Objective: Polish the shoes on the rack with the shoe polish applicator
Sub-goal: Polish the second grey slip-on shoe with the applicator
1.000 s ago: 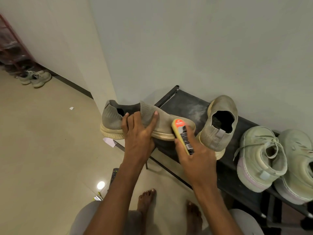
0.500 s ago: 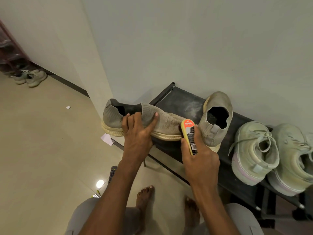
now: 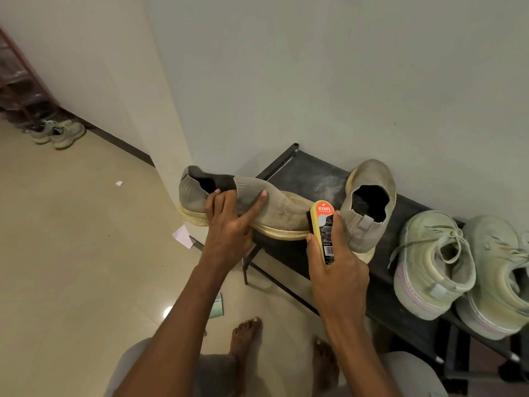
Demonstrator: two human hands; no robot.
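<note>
The left hand grips a beige knit slip-on shoe with a cream sole at mid-length, holding it over the left end of the black metal rack; its long axis runs left to right, heel left, toe right. The right hand clasps a yellow shoe polish applicator with an orange cap, its length pointing up and away, touching the toe.

text: "KIWI" | on: shoe polish applicator orange top
</note>
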